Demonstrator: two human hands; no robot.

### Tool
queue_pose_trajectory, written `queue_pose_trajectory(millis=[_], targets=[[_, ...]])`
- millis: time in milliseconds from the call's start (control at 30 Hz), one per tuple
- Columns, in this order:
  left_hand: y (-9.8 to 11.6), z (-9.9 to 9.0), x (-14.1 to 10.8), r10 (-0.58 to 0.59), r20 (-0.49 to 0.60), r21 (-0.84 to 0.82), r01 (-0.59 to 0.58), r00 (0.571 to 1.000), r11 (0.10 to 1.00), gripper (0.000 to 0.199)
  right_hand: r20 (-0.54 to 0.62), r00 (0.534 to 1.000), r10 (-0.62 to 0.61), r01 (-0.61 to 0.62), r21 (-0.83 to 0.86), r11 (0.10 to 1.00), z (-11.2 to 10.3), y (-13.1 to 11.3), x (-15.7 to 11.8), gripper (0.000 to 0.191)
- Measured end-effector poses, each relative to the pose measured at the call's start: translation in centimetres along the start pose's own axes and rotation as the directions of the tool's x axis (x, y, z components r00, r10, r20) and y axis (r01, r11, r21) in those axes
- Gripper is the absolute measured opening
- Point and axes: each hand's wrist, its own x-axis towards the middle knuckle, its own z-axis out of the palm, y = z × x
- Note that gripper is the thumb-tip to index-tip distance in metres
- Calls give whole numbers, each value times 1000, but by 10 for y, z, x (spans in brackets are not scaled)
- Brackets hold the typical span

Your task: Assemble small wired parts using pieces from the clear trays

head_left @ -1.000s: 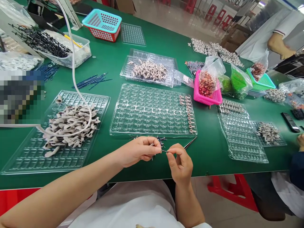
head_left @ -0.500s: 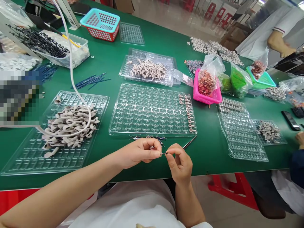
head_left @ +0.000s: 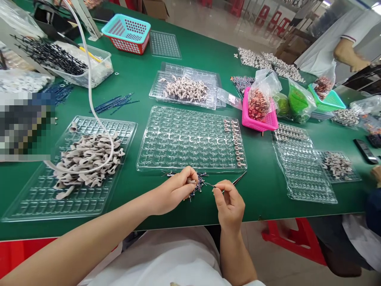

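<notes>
My left hand [head_left: 174, 191] is closed around a small beige piece [head_left: 191, 181], over a little heap of dark wired parts [head_left: 200, 186]. To its right, my right hand [head_left: 229, 200] pinches the end of a thin wired part [head_left: 210, 185] that stretches toward the left hand. Tweezers [head_left: 239, 177] lie beside the right hand, partly hidden by it. Just beyond both hands sits a clear moulded tray [head_left: 190, 137], with several small beige pieces [head_left: 237, 147] along its right side. A pile of larger beige pieces [head_left: 89, 155] rests on another clear tray at the left.
A white cable [head_left: 89, 87] loops over the left pile. Behind the middle tray stands a tray of beige pieces [head_left: 187, 88]. A pink basket [head_left: 258, 124] is at the right, a blue-and-red basket [head_left: 127, 35] at the back. A person's arm [head_left: 348, 53] shows far right.
My hands have moved apart, the left one slightly up and left, the right one slightly right. More of the thin wire and of the heap beneath now shows.
</notes>
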Motion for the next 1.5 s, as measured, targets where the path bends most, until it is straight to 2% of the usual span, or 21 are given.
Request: queue_pose_trajectory(millis=[167,367,467,567,767,1167,1333,1500], targets=[[1,6,1,35,-86,118,-24,996,993,9,-10,1000,28,-28,-10,1000,0,1,1,7],[-3,4,5,-45,-163,130,67,986,989,23,-5,999,41,-42,-45,998,-1,1,1,6],[-3,2,6,25,-189,146,3,982,989,26,-3,999,32,-32,-55,998,0,1,1,6],[-4,3,5,62,-192,160,-31,979,987,29,9,1000,-3,3,-57,998,0,0,2,7],[-6,7,4,7,-148,189,21,989,982,43,76,994,-76,86,-129,988,2,-3,3,11],[-2,9,4,2,-154,165,24,988,986,43,141,982,-122,152,-223,963,4,-6,6,10],[-6,8,3,107,-150,331,-52,983,942,42,173,976,-133,176,-263,949,6,-4,6,8],[-13,6,4,212,-111,601,-104,971,792,43,218,954,-205,267,-311,912,7,-2,7,11]])
